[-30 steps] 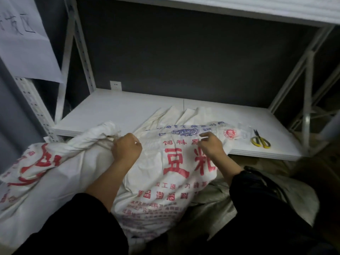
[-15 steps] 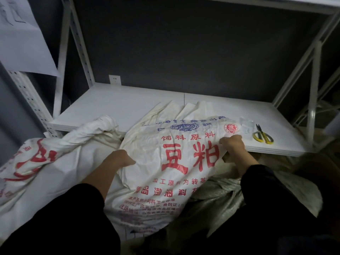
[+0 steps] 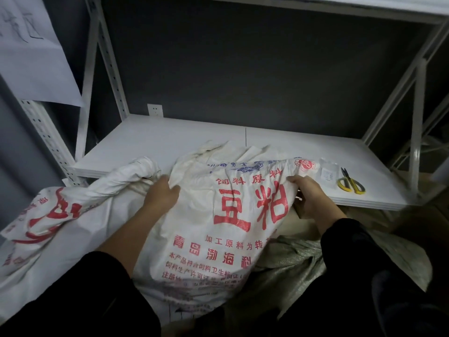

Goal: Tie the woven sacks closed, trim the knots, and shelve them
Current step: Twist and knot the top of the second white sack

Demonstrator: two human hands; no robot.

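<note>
White woven sack with red print (image 3: 230, 215) spans between my hands, top end resting on white shelf board (image 3: 170, 142). Left hand (image 3: 160, 193) bunches its left edge, fingers curled; right hand (image 3: 308, 190) pinches right edge. Both forearms extended, palms down.

The flat white shelf board (image 3: 170, 142) carries the gathered top of the white woven sack with red print (image 3: 218, 227) near its middle. The rest of this sack hangs before its front edge. A 2nd crumpled white woven sack (image 3: 60, 215) lies before the board's left front corner. Just before the front edge, the left hand (image 3: 160, 195) grips the printed sack's left side and the right hand (image 3: 308, 193) its right side. Yellow-handled steel scissors (image 3: 349, 183) lie on the board's right front corner, with a small clear plastic packet (image 3: 328, 172) just left of them. A square white wall socket (image 3: 155, 109) sits behind the board's back left.
</note>
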